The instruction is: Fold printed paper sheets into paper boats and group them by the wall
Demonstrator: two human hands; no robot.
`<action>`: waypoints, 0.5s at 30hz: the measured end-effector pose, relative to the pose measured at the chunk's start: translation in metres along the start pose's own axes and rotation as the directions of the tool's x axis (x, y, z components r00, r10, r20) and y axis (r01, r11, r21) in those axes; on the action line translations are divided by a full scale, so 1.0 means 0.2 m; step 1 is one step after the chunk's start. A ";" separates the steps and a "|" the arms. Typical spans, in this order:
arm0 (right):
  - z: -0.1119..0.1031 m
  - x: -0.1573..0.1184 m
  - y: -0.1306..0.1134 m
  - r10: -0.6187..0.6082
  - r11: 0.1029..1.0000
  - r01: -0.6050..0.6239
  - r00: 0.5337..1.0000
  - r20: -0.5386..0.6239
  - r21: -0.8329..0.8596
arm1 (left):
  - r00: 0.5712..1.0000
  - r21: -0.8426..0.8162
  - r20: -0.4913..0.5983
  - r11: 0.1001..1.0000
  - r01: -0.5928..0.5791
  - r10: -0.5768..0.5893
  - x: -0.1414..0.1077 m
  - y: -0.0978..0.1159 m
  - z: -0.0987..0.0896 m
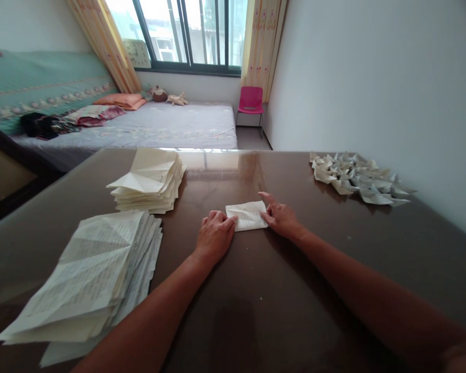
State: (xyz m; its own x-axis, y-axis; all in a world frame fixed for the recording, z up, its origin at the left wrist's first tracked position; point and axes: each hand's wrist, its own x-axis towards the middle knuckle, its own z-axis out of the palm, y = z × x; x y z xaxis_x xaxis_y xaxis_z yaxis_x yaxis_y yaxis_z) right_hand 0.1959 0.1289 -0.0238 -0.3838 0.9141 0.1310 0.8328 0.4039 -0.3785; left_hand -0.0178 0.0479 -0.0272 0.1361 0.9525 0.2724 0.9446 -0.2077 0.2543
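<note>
A small folded sheet of paper [247, 215] lies on the brown table between my hands, its creases and faint writing showing. At its left edge my left hand [216, 233] is closed, fingers curled and thumb pressing the paper's corner. My right hand [282, 218] grips the right edge between the thumb and curled fingers, while its index finger points outward past the paper. Whatever lies beneath the curled fingers is hidden.
Creased sheets form a cream stack [151, 181] and a nearer written-on stack [101, 269] on the left. Folded paper shapes [357, 178] cluster at the table's far right, near the white wall [373, 77]. Beyond the table [233, 311] are a bed [186, 124] and a pink chair [250, 101].
</note>
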 end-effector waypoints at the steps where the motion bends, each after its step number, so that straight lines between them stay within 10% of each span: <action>1: 0.01 0.00 0.00 0.014 1.000 -0.014 1.000 -0.020 -0.007 | 1.000 0.010 -0.001 1.000 -0.004 0.004 0.00 0.00 0.00; 15: 0.03 -0.01 -0.03 -0.038 0.992 0.035 0.999 -0.022 -0.120 | 0.977 0.219 -0.068 0.959 -0.181 0.200 -0.02 0.07 -0.07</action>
State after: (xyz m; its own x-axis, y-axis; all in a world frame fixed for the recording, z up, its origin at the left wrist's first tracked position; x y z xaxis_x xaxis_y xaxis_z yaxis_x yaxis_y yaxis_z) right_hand 0.1900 0.1237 -0.0268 -0.4059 0.8988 0.1653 0.8610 0.4367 -0.2607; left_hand -0.0092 0.0378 -0.0119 0.3016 0.8744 0.3801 0.9464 -0.3229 -0.0083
